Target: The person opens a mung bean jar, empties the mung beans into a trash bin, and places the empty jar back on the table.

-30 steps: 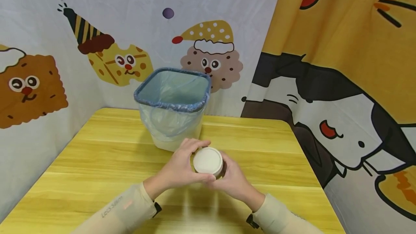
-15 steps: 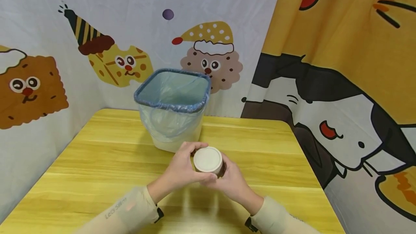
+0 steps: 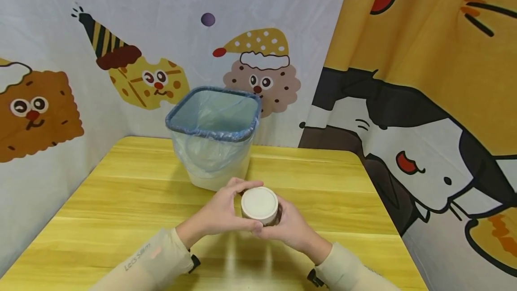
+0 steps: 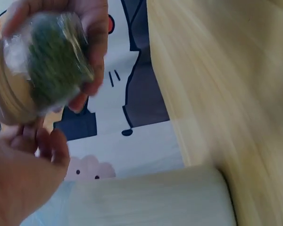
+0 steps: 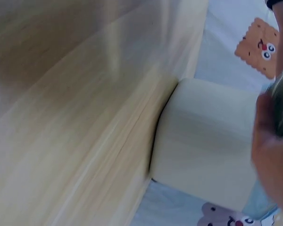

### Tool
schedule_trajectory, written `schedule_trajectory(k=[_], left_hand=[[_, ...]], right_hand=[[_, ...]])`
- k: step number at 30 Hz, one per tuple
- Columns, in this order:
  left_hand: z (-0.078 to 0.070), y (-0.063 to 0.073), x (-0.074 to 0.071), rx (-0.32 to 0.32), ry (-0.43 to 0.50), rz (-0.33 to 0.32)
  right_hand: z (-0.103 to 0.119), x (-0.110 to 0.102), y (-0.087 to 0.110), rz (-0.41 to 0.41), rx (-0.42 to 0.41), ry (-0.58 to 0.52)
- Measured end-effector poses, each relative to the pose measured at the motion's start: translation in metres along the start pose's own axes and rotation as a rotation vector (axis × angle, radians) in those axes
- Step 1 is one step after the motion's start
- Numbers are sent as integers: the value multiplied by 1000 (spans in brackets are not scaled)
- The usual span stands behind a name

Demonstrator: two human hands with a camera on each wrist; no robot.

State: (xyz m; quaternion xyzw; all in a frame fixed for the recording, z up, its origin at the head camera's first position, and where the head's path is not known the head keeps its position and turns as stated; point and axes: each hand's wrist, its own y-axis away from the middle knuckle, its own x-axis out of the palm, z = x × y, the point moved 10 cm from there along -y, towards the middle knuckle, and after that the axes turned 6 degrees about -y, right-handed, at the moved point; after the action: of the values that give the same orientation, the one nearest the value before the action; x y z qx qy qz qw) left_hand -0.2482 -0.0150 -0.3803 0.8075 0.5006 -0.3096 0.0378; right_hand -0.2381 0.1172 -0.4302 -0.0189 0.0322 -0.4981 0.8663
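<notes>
Both hands hold a small clear jar [image 4: 52, 63] with green contents and a round cream lid [image 3: 260, 204], raised above the table in front of the bin. My left hand [image 3: 218, 212] curls its thumb and fingers round the lid from the left. From the right and below, my right hand [image 3: 291, 226] grips the jar's body, its fingers partly hidden by the lid in the head view. The left wrist view shows the jar tilted, with blurred edges. Only part of the right hand [image 5: 276, 162] and the jar's dark side appear in the right wrist view.
A pale square bin [image 3: 220, 178] with a blue rim and clear liner stands behind the hands on the yellow wooden table [image 3: 121, 201]. Cartoon-printed white cloth [image 3: 161, 8] hangs behind it, and a yellow printed curtain [image 3: 424, 48] is at the right.
The left hand shifts and turns slightly back and forth at the lid, its wrist moving right then left. The right hand and jar stay nearly in place; the bin has not moved.
</notes>
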Motion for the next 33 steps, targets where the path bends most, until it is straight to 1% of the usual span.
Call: schedule_trajectory(k=[3,6,9,13,17,21,25,33], left_hand=[[5,0,-1,-48,-22,-95],[6,0,0,-71,-19,-148],[5,0,-1,-63,-11,-162],[4,1,-8,-58,4,-184],[7,3,-15,-58,-11,-201],[13,7,-21,-55,-32,-223],[22,12,-28,-67,-48,-242],[40,18,-34,-104,-65,-259]], right_hand=[[0,-5,0,-93,-29,57],[-2,-10,0,-154,-35,92],[-5,-12,0,-164,-15,88],[-8,-16,0,-183,22,93],[-8,-22,0,-213,33,114],[-7,-27,-1,-234,32,130],[-7,-34,0,-260,35,142],[-11,-45,2,-277,35,170]])
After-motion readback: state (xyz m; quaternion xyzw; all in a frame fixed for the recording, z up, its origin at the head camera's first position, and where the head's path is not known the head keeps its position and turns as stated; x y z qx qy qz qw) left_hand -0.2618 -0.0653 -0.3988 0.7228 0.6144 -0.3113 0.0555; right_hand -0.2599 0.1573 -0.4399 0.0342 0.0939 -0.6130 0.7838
